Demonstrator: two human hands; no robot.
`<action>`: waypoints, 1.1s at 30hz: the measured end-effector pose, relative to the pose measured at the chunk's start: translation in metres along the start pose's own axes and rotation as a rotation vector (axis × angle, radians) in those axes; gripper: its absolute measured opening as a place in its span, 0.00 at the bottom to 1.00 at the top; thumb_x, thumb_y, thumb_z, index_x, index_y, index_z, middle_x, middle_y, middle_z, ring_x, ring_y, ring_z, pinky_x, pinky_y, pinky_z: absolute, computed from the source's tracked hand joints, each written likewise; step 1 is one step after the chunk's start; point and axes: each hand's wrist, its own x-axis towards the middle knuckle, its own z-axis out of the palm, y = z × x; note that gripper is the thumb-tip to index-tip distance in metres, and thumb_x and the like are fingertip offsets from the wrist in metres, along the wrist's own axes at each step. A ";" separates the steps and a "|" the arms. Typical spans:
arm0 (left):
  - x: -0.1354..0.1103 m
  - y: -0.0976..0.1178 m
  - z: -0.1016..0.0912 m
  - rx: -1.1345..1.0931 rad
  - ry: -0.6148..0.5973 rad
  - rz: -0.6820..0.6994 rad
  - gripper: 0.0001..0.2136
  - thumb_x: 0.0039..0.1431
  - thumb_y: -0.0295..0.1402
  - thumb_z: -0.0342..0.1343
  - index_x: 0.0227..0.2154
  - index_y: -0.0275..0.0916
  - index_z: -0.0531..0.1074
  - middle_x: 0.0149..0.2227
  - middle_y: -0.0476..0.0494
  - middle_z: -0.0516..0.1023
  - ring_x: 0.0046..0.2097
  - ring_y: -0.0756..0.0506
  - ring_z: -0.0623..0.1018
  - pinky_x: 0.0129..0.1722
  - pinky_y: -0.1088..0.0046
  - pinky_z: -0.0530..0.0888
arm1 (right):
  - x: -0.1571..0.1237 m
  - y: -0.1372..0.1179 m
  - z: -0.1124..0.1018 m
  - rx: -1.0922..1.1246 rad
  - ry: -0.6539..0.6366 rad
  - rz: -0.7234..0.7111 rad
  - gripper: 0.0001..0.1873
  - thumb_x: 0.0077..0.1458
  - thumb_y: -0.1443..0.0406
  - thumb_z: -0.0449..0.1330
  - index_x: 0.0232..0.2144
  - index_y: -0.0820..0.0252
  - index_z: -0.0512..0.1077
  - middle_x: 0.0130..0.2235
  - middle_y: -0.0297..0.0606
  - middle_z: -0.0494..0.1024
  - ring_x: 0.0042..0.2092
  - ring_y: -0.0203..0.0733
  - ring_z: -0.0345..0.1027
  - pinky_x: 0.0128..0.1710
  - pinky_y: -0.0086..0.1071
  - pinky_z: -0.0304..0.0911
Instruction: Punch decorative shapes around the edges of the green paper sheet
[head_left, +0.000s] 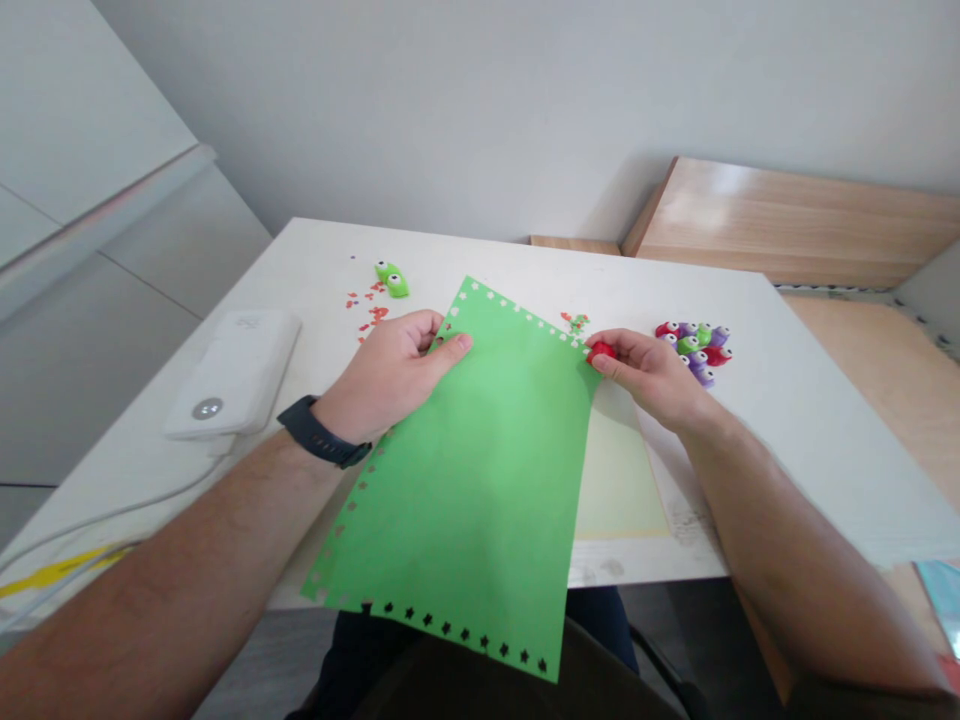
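A green sheet of paper (502,450) is held up at a tilt over the table's near edge. Small shaped holes run along its top, left and bottom edges. My left hand (405,365) pinches the sheet at its upper left edge, thumb on top. At the upper right corner, my right hand (649,370) grips a small red craft punch (601,353) that sits against the paper's edge. The fingers cover most of the punch, so whether it is pressed down cannot be seen.
A cluster of red, purple and green punches with eyes (694,350) stands to the right. Farther left lies a green punch pair (392,280) beside red paper bits (375,318). A white power bank (240,370) with a cable rests at left. A pale yellow sheet (622,470) lies underneath.
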 end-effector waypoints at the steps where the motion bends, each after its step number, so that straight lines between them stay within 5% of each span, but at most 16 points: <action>1: 0.000 0.000 0.000 -0.002 -0.002 0.000 0.15 0.63 0.45 0.60 0.28 0.41 0.68 0.23 0.53 0.68 0.23 0.49 0.66 0.23 0.72 0.57 | 0.000 0.000 0.000 -0.001 0.004 -0.001 0.16 0.60 0.54 0.69 0.46 0.56 0.78 0.39 0.36 0.78 0.40 0.42 0.68 0.44 0.38 0.63; 33: -0.001 0.002 0.002 -0.051 -0.005 -0.027 0.14 0.62 0.45 0.61 0.28 0.41 0.68 0.23 0.53 0.68 0.23 0.50 0.65 0.22 0.73 0.59 | 0.002 0.008 0.001 -0.160 0.009 -0.037 0.15 0.62 0.54 0.65 0.45 0.56 0.77 0.35 0.34 0.74 0.37 0.42 0.64 0.40 0.37 0.61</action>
